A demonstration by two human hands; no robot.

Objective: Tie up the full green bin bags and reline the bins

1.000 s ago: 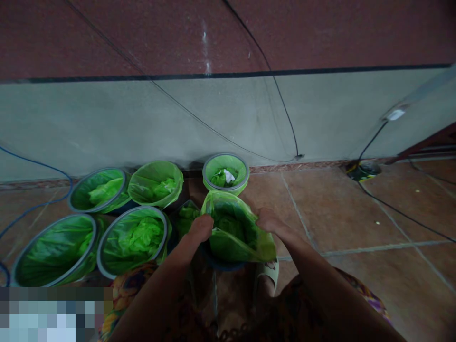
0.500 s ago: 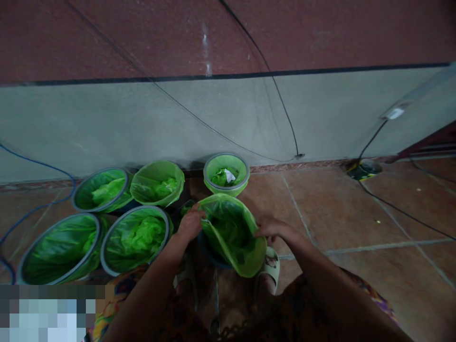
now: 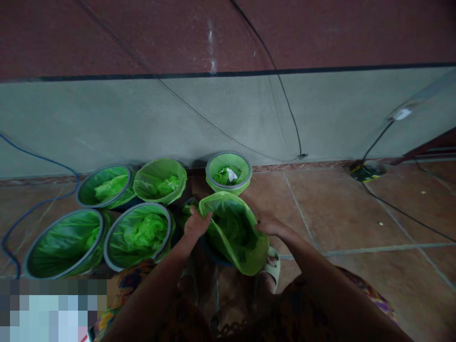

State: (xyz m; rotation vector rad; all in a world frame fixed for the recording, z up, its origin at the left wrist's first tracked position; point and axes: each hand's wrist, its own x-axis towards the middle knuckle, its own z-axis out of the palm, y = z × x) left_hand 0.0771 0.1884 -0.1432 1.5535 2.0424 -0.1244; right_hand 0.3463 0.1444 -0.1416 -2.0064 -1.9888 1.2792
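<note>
A bin between my feet is lined with a green trash bag (image 3: 228,259), whose upper edge is folded outward and sags toward me. My left hand (image 3: 196,224) pinches the bag's left edge. On the opposite side my right hand (image 3: 268,226) is closed on the bag's right edge. More crumpled green plastic lies inside the bag, in shadow. The bin itself is mostly hidden; a dark part shows below the bag. Just behind, a lined bin with a grey rim (image 3: 228,190) holds green plastic and a white scrap.
Several more lined bins, such as one with a grey rim (image 3: 137,237), stand at the left by the wall (image 3: 171,128). A blue cable (image 3: 39,159) runs along the far left. Black cables hang down the wall; a yellow-and-black item (image 3: 368,171) lies on the tiled floor (image 3: 338,209).
My left hand has shifted slightly right along the bag's left edge, its fingers now farther over it. My right hand keeps its place on the bag. The view has moved a little.
</note>
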